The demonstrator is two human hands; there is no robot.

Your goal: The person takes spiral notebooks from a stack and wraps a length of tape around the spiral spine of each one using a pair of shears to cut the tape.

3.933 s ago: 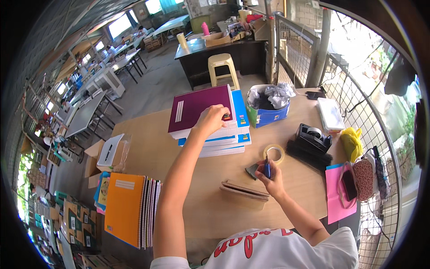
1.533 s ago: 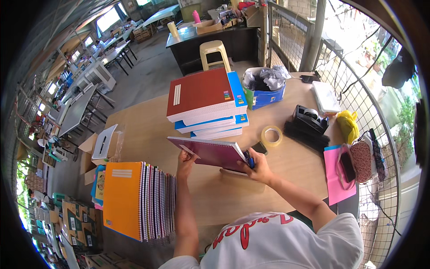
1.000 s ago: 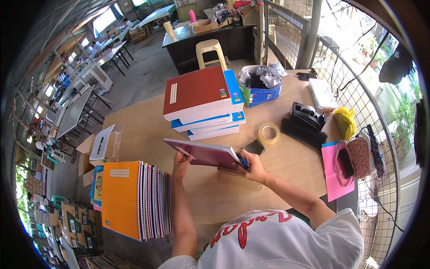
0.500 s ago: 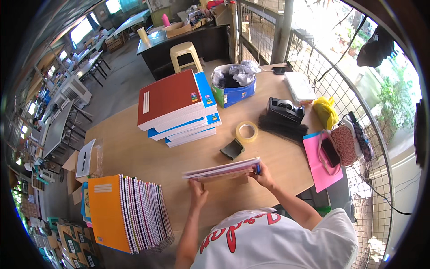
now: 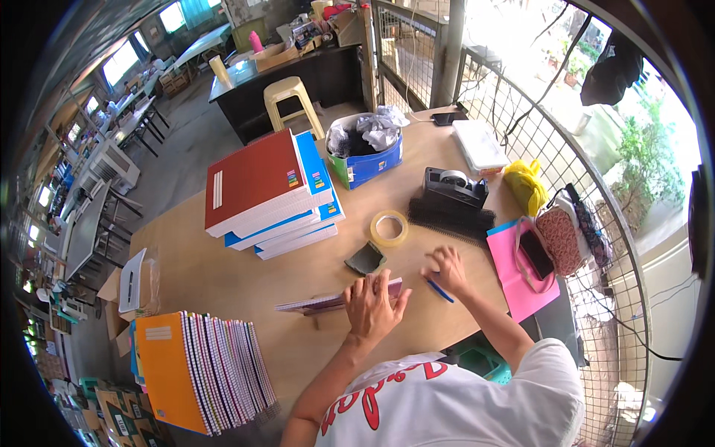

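A thin bundle of notebooks (image 5: 311, 305) is tilted up on its long edge at the near middle of the table, its white page edges on top. My left hand (image 5: 372, 311) is over its right part, fingers across the upper edge and thumb out to the right. My right hand (image 5: 449, 270), slightly blurred, hovers to the right with fingers bent and apart. Just below its thumb is a blue pen (image 5: 441, 291), sharp in the picture; contact is unclear. Beyond the bundle are a dark green dispenser-like piece (image 5: 366, 258) and a yellowish tape roll (image 5: 389, 228).
Stacked red and blue notebooks (image 5: 257, 182) stand far left, and spiral notebooks with an orange cover (image 5: 170, 369) near left. A box of crumpled paper (image 5: 372, 164), a black tape dispenser (image 5: 456, 188), a pink folder (image 5: 510, 279) and a phone (image 5: 536, 253) lie farther out. Wire mesh (image 5: 581, 160) borders the right.
My left hand has slid from the bundle's left end to its right part. My right hand has come off the right end and moved forward and right. The blue pen now shows fully.
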